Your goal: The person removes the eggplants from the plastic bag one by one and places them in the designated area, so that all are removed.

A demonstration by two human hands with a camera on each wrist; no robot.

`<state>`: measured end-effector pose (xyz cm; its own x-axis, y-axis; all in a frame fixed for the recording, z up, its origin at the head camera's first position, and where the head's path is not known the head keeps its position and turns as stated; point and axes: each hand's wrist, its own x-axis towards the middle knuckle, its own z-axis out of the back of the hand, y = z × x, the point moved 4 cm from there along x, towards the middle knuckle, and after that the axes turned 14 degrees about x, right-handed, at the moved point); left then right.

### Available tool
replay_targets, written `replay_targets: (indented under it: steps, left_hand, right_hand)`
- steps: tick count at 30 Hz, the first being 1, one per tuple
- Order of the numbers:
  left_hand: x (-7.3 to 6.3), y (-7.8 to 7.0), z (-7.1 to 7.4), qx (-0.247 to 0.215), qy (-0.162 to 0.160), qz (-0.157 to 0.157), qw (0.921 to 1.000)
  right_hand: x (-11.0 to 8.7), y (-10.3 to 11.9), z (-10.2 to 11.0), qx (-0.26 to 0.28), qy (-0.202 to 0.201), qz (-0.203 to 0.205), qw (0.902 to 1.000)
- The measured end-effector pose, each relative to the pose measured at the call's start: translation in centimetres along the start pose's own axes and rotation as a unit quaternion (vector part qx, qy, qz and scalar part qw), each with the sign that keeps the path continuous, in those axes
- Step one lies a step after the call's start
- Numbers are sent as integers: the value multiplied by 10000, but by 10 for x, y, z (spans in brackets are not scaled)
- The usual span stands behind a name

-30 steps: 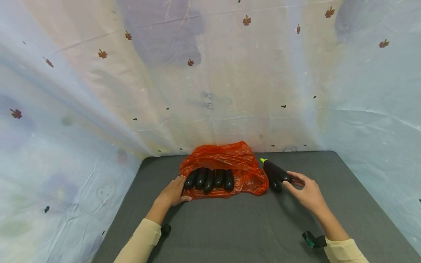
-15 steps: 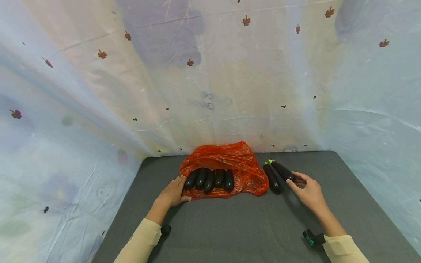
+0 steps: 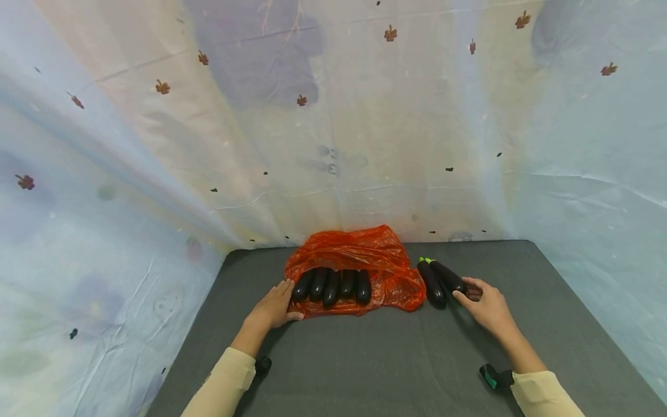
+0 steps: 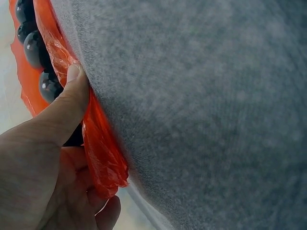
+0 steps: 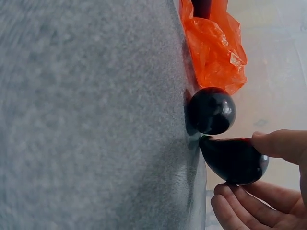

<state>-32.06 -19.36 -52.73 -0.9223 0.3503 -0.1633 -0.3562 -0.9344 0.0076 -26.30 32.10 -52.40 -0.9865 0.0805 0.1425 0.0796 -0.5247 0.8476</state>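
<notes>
A red plastic bag [image 3: 359,249] lies at the back of the table, with several dark eggplants [image 3: 332,289] side by side in its open mouth. At the bag's left edge, my left hand [image 3: 272,304] holds the plastic, its thumb over the front rim in the left wrist view. Right of the bag one eggplant [image 3: 432,285] lies on the table. My right hand [image 3: 487,307] pinches the blunt end of another eggplant [image 5: 235,160] between thumb and fingers. That one's green stem end is down near the lying one's stem, while its blunt end is raised.
A grey cloth-covered table [image 3: 359,365] extends in front of the bag and to both sides. Patterned pale sheeting [image 3: 333,145] hangs right behind the table's back edge and along the sides.
The right hand has moved its eggplant slightly right, off the lying one, then lowered the stem end beside it. The left hand and the bag stay in place.
</notes>
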Motion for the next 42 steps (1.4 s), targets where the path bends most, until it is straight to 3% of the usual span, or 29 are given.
replay_targets:
  steps: [22,34,42]
  left_hand:
    - [0,0,-2,13,63,111,9999]
    - [0,1,-2,-16,46,107,9999]
    - [2,3,-10,80,-8,46,10000]
  right_hand:
    - [-1,-9,-9,-159,358,23,9992]
    - [3,-3,-15,-329,481,-222,9980]
    - [2,-4,-17,-355,476,-37,9982]
